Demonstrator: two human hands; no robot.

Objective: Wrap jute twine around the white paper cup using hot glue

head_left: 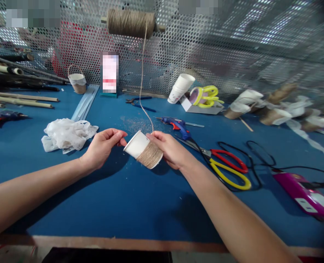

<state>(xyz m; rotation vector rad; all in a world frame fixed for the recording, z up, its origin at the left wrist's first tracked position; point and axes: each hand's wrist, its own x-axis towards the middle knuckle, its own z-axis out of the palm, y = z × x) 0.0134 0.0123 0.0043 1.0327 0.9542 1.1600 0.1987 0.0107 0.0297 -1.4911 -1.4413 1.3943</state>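
You're mid-wrap: left hand (103, 148) pinching the paper cup (136, 144) at its bare end, right hand (170, 149) clamping jute twine (142, 84) onto the coils; the next turn wants a taut strand.

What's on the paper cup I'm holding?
Brown twine is wound over the wider half of the paper cup, with one strand rising to the spool. The narrower half is bare white. The cup wall beneath the windings is hidden, and the inside cannot be seen.
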